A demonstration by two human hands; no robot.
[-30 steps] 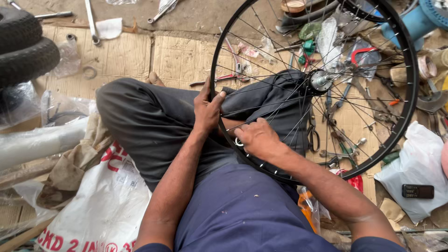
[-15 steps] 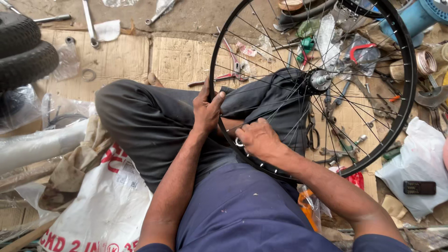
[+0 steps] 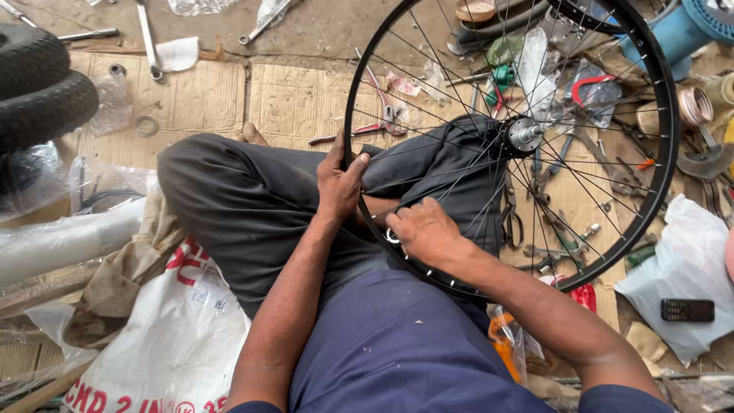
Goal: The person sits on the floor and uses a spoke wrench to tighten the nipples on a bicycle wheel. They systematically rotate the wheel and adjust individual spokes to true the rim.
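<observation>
Across lap, black spoked wheel

Flattened cardboard sheets are spread over a bare, dusty concrete floor. Daylight is cast evenly across it, with soft shadows only. Two black tyres are stacked at the upper left. Long wrenches are left lying on the concrete at the top. To the right, hand tools are scattered thickly over the cardboard. A blue machine is seen in the top right corner. A dark mobile phone is laid on a white plastic bag. A printed white sack is slumped at the lower left.
</observation>
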